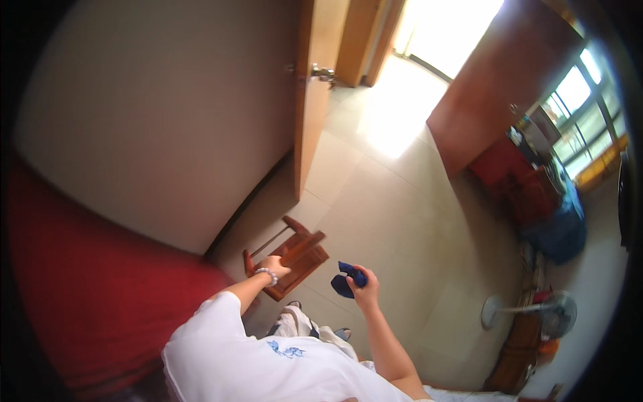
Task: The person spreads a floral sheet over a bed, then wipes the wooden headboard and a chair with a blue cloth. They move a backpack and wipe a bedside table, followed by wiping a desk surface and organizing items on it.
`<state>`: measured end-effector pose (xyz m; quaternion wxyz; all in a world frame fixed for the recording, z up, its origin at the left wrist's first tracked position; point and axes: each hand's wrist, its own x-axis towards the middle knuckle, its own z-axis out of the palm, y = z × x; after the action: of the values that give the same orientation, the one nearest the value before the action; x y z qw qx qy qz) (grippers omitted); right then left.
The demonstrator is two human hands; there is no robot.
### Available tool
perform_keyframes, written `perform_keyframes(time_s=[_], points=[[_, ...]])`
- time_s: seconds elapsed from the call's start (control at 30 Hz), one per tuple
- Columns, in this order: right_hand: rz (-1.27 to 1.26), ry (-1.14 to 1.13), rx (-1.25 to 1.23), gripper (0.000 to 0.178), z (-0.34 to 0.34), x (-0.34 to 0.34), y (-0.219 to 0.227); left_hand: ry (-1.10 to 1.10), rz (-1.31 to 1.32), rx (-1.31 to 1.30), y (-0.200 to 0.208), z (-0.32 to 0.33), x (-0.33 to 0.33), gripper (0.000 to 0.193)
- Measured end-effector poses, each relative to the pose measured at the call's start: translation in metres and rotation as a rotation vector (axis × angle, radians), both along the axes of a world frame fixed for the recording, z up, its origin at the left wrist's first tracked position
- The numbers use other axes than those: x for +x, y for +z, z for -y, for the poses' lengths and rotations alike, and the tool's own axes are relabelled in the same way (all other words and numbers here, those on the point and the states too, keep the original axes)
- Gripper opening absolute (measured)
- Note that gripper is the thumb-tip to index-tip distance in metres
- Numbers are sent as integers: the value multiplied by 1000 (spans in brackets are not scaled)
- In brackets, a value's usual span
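Note:
My left hand (274, 266), with a beaded bracelet at the wrist, is closed round a rail of a small reddish-brown wooden chair (301, 269). The chair tilts in the view, and whether its legs touch the floor I cannot tell. To the right, my right hand (366, 289) grips a dark blue, soft-looking folded object (342, 285), perhaps cloth. Blur hides its exact kind. Both hands are in front of my body, a short gap between the chair and the blue object.
A wooden door (309, 114) with a metal handle stands ajar ahead, beside a pale wall. Red fabric (100, 295) spreads along the left. Tall brown wooden panel (502, 80), blue-covered pile (559, 224) and standing fan (556, 315) line the right. Pale tiled floor (402, 221) lies between.

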<state>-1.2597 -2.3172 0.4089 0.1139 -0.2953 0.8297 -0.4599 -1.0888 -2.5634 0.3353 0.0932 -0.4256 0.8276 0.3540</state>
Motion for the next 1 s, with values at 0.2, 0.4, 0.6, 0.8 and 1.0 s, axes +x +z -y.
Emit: perform_keyframes(time_s=[0.2,0.4,0.6,0.8,1.0], points=[[15,-125,32,35,-18,13,-7,335,-19,116,-63,97,22,38],[76,-190,108,35,-35,19,-14,585,-193,263,-111,163,52,13],[97,-266,129,34,-43,17,0,604,-64,330,-101,210,39,34],[75,-281,54,32,-48,2,5,344,432,-318,-83,249,57,45],[77,-335,105,31,-74,-17,-8,57,887,-52,-166,337,116,94]])
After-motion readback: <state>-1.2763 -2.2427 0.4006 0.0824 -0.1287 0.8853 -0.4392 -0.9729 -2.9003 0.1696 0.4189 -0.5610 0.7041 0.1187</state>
